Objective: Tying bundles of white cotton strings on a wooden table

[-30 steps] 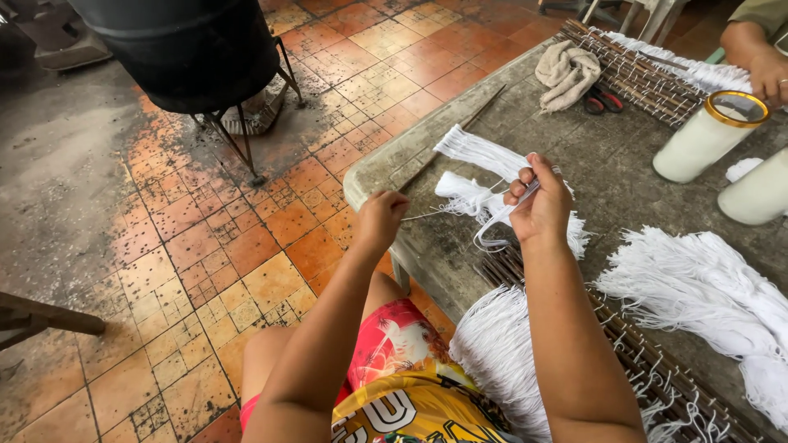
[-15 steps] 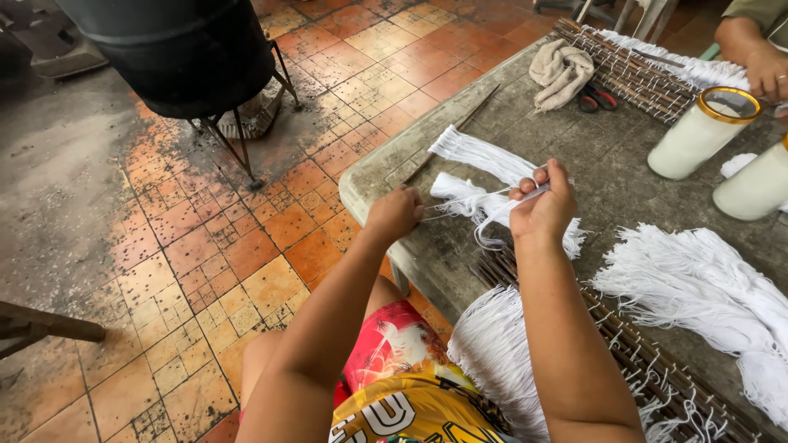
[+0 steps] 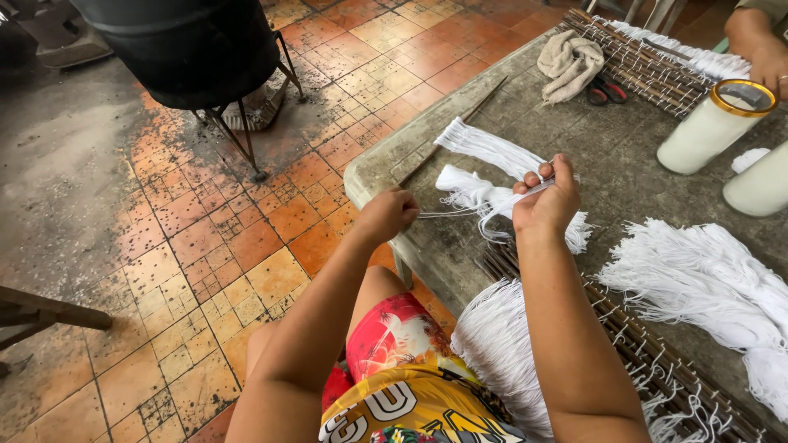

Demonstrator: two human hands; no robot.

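Right hand [image 3: 546, 201] over the grey tabletop [image 3: 460, 246], fingers [image 3: 538, 176] curled and pinching a small bundle of white strands [image 3: 484, 197]. Left hand [image 3: 387, 215] just off the tabletop's near edge, closed into a loose fist, apparently gripping the thin end of the strands drawn taut between both hands; exact pinch hidden by the knuckles. Long axis of the taut strands roughly level, running left to right from one fist to the other. Bulk of the bundle just left of the right hand, touching it, so nearer to the right hand than the left. A second white bundle [image 3: 484, 148] flat on the tabletop beyond. Large white fringe [image 3: 698, 279] to the right, stick mat [image 3: 648, 361] below it. Two white cylinders [image 3: 710, 131] and another person's hand [image 3: 763, 57] at the far side.
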